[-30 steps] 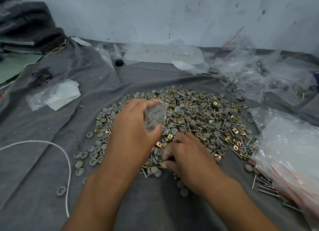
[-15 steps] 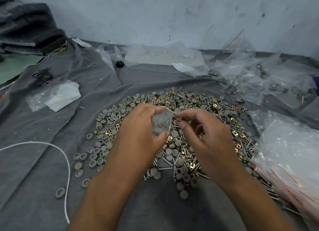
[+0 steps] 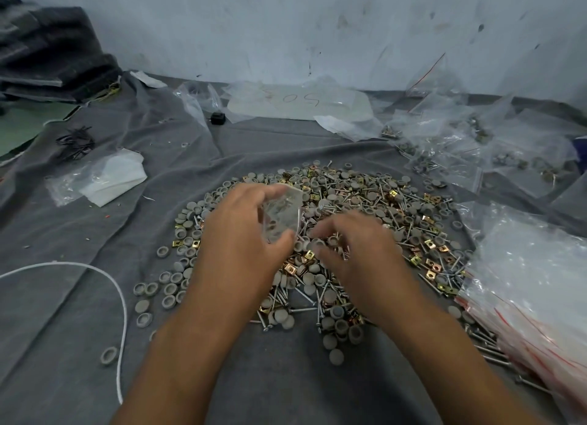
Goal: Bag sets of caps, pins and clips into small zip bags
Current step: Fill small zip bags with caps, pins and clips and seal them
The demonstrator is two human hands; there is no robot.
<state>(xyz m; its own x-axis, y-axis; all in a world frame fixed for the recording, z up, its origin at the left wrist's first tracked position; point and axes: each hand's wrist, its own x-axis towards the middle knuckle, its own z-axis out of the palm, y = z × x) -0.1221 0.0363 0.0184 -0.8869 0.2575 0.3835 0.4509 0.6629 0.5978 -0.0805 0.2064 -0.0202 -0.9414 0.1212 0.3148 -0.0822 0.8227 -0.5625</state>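
A wide pile [image 3: 365,202] of grey round caps [image 3: 168,297], steel pins [image 3: 489,351] and gold square clips [image 3: 428,243] lies on a grey cloth [image 3: 286,377]. Above the pile's left half, my left hand [image 3: 241,243] pinches a small clear zip bag [image 3: 282,215] between thumb and fingers, mouth turned to the right. A few small parts show faintly inside the bag. My right hand [image 3: 355,253] is blurred, low over the pile just right of the bag, fingers loosely apart and pointing down at the parts.
A stack of empty red-striped zip bags [image 3: 533,281] lies at the right. Filled bags [image 3: 460,158] are heaped at the back right. A white cord [image 3: 120,297] loops at the left, near a bagged white sheet [image 3: 108,180]. Folded dark cloth [image 3: 47,59] sits far left.
My right hand rose from the pile to the bag's mouth, then dropped back down onto the pile. My left hand kept hold of the zip bag and lifted it slightly.
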